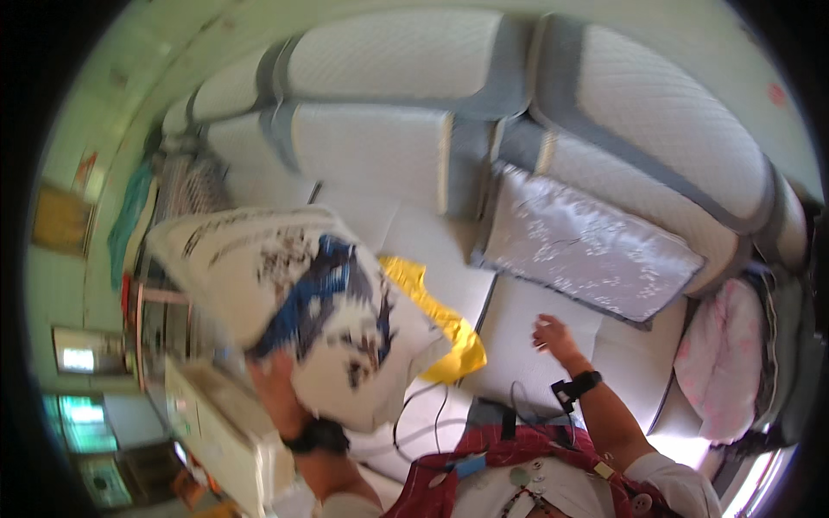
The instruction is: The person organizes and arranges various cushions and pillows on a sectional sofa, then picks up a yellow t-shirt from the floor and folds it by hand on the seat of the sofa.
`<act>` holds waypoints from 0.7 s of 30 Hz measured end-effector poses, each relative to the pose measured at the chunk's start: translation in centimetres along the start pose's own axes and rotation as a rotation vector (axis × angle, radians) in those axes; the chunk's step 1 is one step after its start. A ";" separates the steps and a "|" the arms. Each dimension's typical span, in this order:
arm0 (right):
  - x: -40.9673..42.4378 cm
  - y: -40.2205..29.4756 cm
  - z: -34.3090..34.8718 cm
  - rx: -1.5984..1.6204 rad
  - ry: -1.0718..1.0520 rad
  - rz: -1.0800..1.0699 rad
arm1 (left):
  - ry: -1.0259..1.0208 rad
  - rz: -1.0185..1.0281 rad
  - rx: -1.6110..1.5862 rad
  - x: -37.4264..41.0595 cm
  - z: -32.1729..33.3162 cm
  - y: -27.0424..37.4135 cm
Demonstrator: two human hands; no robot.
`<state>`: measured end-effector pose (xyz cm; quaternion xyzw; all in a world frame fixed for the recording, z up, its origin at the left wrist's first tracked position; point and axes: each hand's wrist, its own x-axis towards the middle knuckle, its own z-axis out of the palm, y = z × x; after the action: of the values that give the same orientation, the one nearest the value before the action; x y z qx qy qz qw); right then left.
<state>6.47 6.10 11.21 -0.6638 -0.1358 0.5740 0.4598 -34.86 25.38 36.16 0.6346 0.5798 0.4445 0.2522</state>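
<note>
My left hand is at the lower edge of a white cushion with a blue and black print; the fingers lie against its cloth. The cushion is tilted above the sofa seat. Behind its right side lies a shiny yellow cloth. My right hand is over the pale sofa seat, its fingers partly curled, touching no cushion. Beyond it, a silvery patterned cushion with a grey edge leans against the sofa back.
Quilted white and grey backrests line the wall. A pink and white cushion stands at the right end. An open wooden drawer is at lower left. Dark cables hang before my body.
</note>
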 end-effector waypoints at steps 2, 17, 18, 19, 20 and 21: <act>0.9 -0.6 2.4 -0.003 -0.135 -0.033 | 0.061 -0.078 -0.281 -4.1 -0.8 3.4; -10.6 -21.5 -15.3 0.668 0.009 -0.888 | -0.768 0.735 -0.304 -0.3 18.7 23.3; -10.6 -23.0 -18.2 0.546 0.102 -1.003 | -0.730 0.744 -0.331 0.6 21.6 24.4; -10.4 -24.4 -21.0 0.418 0.196 -1.110 | -0.709 0.658 -0.256 1.8 24.7 25.0; -10.3 -25.6 -23.8 0.261 0.377 -1.083 | -0.739 0.444 -0.458 0.4 27.6 27.5; -10.2 -26.9 -25.3 0.116 0.536 -1.050 | -0.743 0.498 -0.425 0.9 30.5 27.4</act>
<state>35.16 1.96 36.26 -0.6035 -0.2934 0.0885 0.7361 5.23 26.75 44.68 0.8040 0.1781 0.3431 0.4518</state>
